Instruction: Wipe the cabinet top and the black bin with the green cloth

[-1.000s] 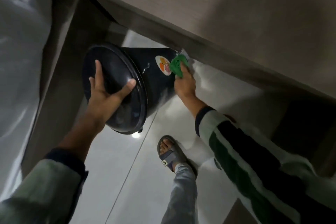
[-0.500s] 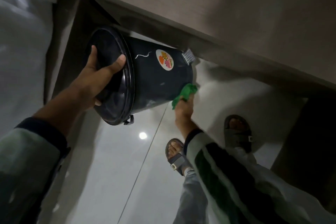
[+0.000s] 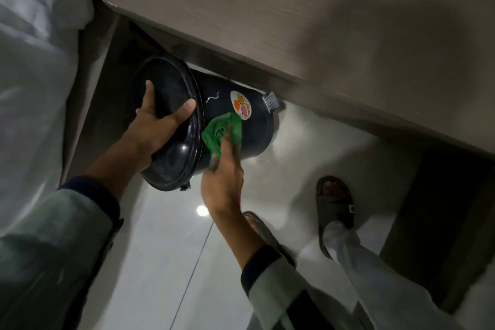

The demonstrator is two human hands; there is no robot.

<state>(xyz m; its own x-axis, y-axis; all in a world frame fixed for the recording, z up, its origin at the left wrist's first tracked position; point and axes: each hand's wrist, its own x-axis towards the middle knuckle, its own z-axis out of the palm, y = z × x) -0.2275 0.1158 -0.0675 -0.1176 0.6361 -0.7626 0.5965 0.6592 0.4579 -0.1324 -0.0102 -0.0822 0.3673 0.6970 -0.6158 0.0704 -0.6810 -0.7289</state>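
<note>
The black bin [image 3: 257, 126] is tipped on its side above the floor, its lidded top toward me and its foot pedal at the far end. A round orange sticker shows on its side. My left hand [image 3: 158, 126] grips the rim and lid [image 3: 171, 88]. My right hand [image 3: 222, 177] presses the bunched green cloth [image 3: 222, 134] against the bin's side, just below the sticker and next to the rim. The grey wood-grain cabinet top [image 3: 294, 8] fills the upper right.
White fabric [image 3: 34, 48] hangs along the left edge. A dark gap lies between it and the cabinet. Glossy white floor tiles [image 3: 166, 262] spread below, with my two sandalled feet [image 3: 334, 211] at lower right. A dark cabinet side [image 3: 442, 209] stands at right.
My right hand brought the cloth from the bin's bottom end up along its side toward the rim. The bin stayed tipped in my left hand.
</note>
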